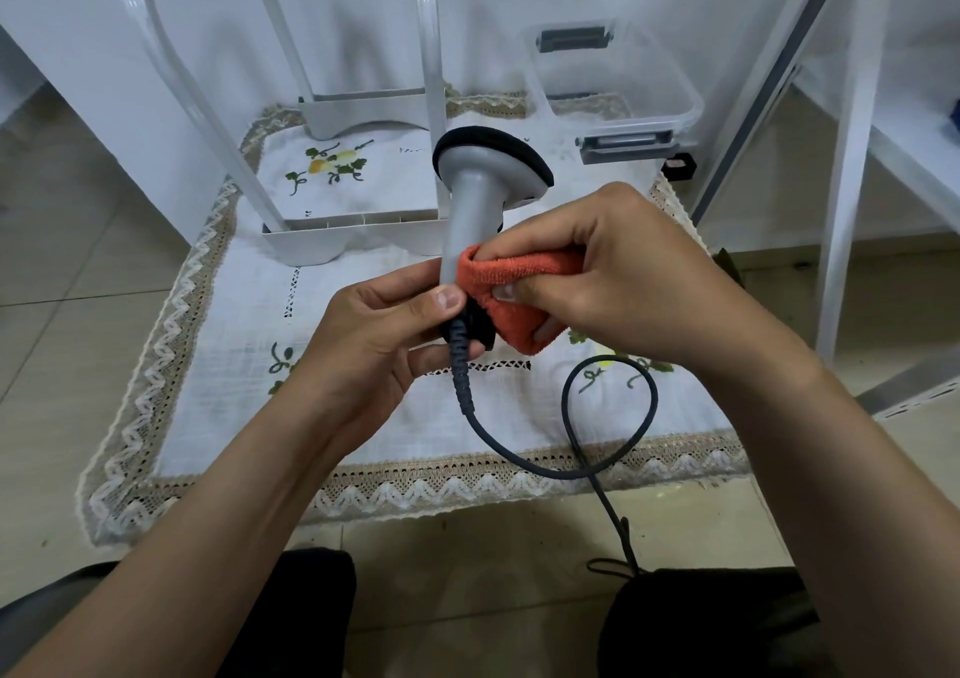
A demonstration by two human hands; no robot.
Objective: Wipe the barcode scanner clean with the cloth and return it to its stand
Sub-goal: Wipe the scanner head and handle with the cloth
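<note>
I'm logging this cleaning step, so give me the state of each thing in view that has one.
Scanner: held off the table, head away from the person, handle toward them.
Cloth: folded, pressed against the handle's lower end.
Left hand: gripping the handle's base.
Right hand: clamped on the cloth.
Cable: attached, looped on the tablecloth.
Container: clear, lidless.

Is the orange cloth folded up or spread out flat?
Folded: the orange cloth is bunched in the right hand, pressed against the scanner handle.
</note>
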